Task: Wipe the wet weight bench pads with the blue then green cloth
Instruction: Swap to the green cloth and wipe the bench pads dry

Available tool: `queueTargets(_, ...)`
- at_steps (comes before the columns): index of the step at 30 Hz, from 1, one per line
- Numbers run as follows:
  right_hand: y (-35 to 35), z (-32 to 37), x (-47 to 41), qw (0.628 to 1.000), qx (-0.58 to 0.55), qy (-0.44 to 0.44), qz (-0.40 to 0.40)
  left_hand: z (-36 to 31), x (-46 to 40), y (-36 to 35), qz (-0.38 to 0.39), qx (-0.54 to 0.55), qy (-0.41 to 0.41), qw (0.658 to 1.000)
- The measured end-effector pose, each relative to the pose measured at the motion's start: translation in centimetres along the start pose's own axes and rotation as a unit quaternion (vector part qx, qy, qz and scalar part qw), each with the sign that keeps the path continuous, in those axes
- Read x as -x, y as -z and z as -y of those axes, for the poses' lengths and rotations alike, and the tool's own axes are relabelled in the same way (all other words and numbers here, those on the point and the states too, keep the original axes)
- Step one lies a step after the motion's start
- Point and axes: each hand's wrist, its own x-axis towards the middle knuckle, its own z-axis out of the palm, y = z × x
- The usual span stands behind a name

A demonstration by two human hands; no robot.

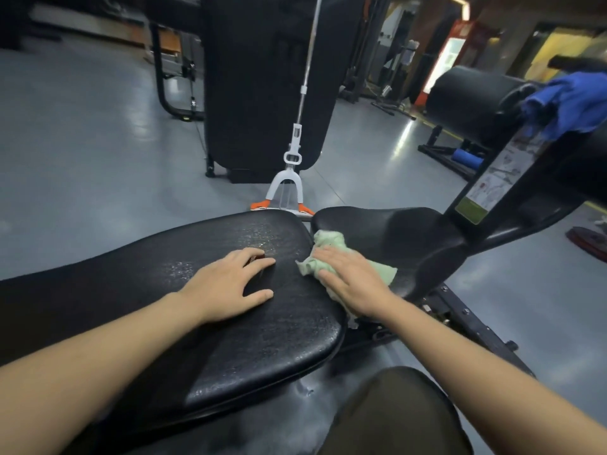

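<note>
— Where's the green cloth (pixel 331 254)?

— Bunched at the right end of the back pad (pixel 203 307), over the gap to the seat pad (pixel 394 231). The right hand (pixel 351 277) lies flat on it, fingers straight and a little apart, pressing it down.

— And the left hand (pixel 226 284)?

— Resting on the back pad just beside the cloth, fingers spread and relaxed, holding nothing. Water beads shine on the pad ahead of it.

— The blue cloth (pixel 571 103)?

— Draped over the bench frame at the upper right, next to the roller pad (pixel 473 100), well apart from both hands.

— Any containers?

— I can't make out any.

— Any writing?

— A sticker (pixel 492 178) runs down the frame's upright, with exercise diagrams and a green patch at its lower end. The print is too small to read.

— Anything else?

— A mop (pixel 289 185) stands on the floor past the far edge of the back pad, its head white and orange.
</note>
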Motion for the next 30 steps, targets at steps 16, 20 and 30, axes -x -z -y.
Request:
queueTargets(16,-2.1,1.8,-5.4,0.959,0.113,0.237,0.103,7.1,5.4,0.6,-0.013,0.0,0.002,1.0)
queueTargets(20,-3.2,0.8,-12.4,0.97,0.14,0.171,0.103,8.2,4.6,0.7,-0.013,-0.002,0.012,1.0)
queueTargets(30,-3.2,1.2,-17.4,0.991,0.116,0.036,0.056,8.2,4.3,1.0,0.004,-0.012,0.03,0.999)
